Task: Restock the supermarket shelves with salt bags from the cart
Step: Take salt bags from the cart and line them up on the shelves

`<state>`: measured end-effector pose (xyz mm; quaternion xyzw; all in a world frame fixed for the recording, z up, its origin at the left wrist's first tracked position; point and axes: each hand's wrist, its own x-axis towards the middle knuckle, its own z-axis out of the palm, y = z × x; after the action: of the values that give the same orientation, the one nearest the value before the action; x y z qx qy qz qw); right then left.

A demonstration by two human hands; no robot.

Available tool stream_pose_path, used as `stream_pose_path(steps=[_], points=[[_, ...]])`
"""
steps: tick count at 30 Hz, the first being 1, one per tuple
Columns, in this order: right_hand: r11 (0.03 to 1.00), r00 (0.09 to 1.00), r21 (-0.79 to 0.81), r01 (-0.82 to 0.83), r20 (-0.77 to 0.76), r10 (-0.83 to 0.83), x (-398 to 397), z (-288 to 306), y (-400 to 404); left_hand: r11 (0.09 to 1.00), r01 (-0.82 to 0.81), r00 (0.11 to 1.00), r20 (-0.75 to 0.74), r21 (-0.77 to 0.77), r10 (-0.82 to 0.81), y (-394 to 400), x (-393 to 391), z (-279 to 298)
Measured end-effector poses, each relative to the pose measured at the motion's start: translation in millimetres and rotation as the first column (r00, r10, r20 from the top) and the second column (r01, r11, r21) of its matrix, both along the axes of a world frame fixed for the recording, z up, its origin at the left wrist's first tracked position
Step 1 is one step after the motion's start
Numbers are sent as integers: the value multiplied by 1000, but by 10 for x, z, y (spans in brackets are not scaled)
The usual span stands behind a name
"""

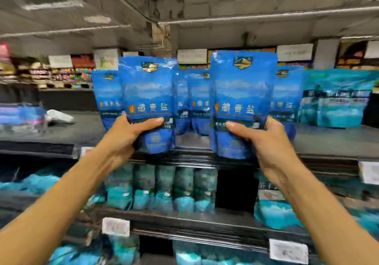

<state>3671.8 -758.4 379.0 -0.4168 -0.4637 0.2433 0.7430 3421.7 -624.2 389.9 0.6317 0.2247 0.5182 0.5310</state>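
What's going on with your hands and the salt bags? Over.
Left hand grips a blue bag; right hand grips another. Both upright at the top shelf. More bags stand behind. Nothing blocking.

two bare forearms come up from the lower corners of the head view, each ending in a bare hand. no sleeve, cuff or glove shows on either arm as far as the frame edge. the left hand (125, 135) shows its thumb with a short, plain nail. the right hand (264, 139) shows the same, with knuckles and tendons faintly ridged along its back. no ring, watch, strap or bracelet is seen on either wrist or on the fingers in view. motion blur softens finer detail.
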Motion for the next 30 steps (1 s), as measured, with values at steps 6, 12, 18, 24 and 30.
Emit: stream_pose_path(steps=[6, 12, 18, 24, 30], points=[[990, 992, -73, -119, -57, 115, -930, 209, 1128, 992, -126, 992, -29, -31, 125, 1053, -942, 76], [983, 993, -149, -111, -41, 106, -1579, 140, 1941, 997, -77, 995, -64, -22, 76, 1809, -1240, -52], [963, 936, -247, 110, 351, -16, -1577, 48, 2090, 958, -12, 911, -392, 287, 129, 2033, -1446, -50], [900, 740, -188, 394, 646, -189, -1512, 66, 1991, 934, -3, 860, -476, 356, 184, 2008, -1490, -20], [910, 728, -171, 378, 662, -178, -1517, 62, 2006, 906, -59, 838, -471, 420, 273, 1972, -1403, 14]])
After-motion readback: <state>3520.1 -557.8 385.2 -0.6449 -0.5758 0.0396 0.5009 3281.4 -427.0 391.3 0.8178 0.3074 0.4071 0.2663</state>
